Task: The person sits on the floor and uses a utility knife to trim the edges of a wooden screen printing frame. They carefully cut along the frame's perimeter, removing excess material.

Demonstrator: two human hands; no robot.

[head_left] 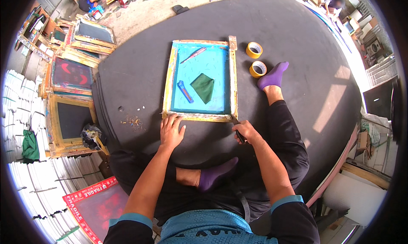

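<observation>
A wooden screen-printing frame [233,82] with blue mesh lies flat in front of me, its rails covered in worn tape. My left hand [171,132] rests open on the near rail at its left end, fingers over the wood and thumb apart. At the near right corner, my right hand [246,132] is closed round a black-handled tool [240,136], whose tip meets the corner and is too small to name. Upon the mesh lie a screwdriver [194,54] with a reddish handle, a blue utility knife [185,92] and a folded green cloth [203,88].
Two yellow tape rolls [253,55] stand right of the frame, beside my purple-socked foot [274,76]. Small scraps [134,122] litter the dark table [140,78] on the left. More framed screens [70,121] lean beyond its left edge. Two people are in the far background.
</observation>
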